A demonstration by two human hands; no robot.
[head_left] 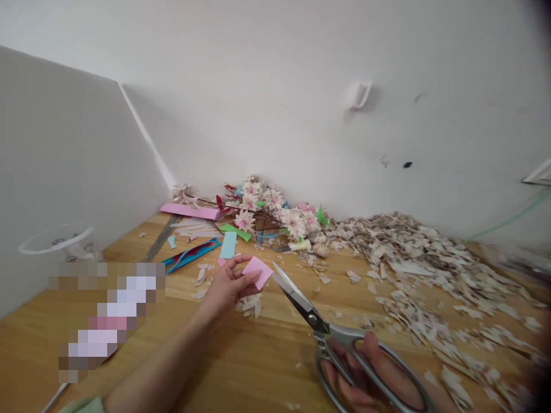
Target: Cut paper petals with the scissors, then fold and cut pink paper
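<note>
My left hand pinches a small pink paper piece between thumb and fingers, held just above the wooden table. My right hand grips the handles of large metal scissors. The scissor blades are slightly apart and point up-left, with their tips close to the right edge of the pink paper. A few pale scraps lie on the table under the left hand.
Paper flowers on stems lie against the back wall, with pink, green and blue paper strips to their left. A wide heap of pale paper scraps covers the right side. A white round stand sits at far left.
</note>
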